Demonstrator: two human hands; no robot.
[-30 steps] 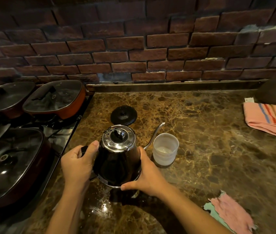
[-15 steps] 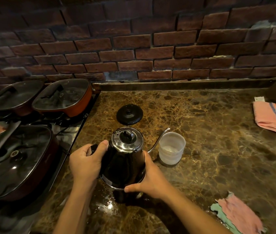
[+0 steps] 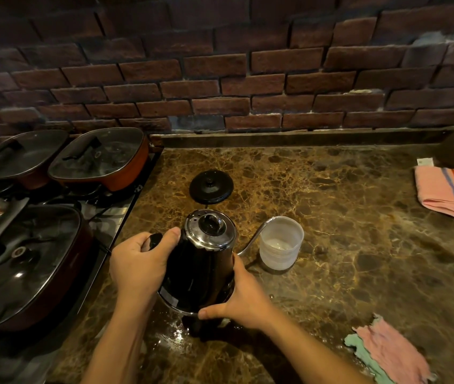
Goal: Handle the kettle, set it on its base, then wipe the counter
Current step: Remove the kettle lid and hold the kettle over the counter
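A black gooseneck kettle (image 3: 199, 275) with a chrome lid is held just above the brown marble counter (image 3: 345, 245), near its front. My left hand (image 3: 139, 261) is wrapped around its black handle. My right hand (image 3: 243, 297) cups the lower right side and bottom rim of the body. The thin spout points right toward a translucent plastic cup (image 3: 280, 243). The round black kettle base (image 3: 210, 187) lies on the counter behind the kettle, apart from it. A pink and green cloth (image 3: 389, 353) lies at the front right.
Left of the counter is a stove with three lidded pans (image 3: 98, 159). A folded pink striped towel (image 3: 450, 194) lies at the right edge, under a dark object. A brick wall runs along the back. The counter below the kettle shines wet.
Both hands keep the same hold on the kettle. The view has shifted slightly, so everything sits a little further right in the frame; the kettle itself has hardly moved.
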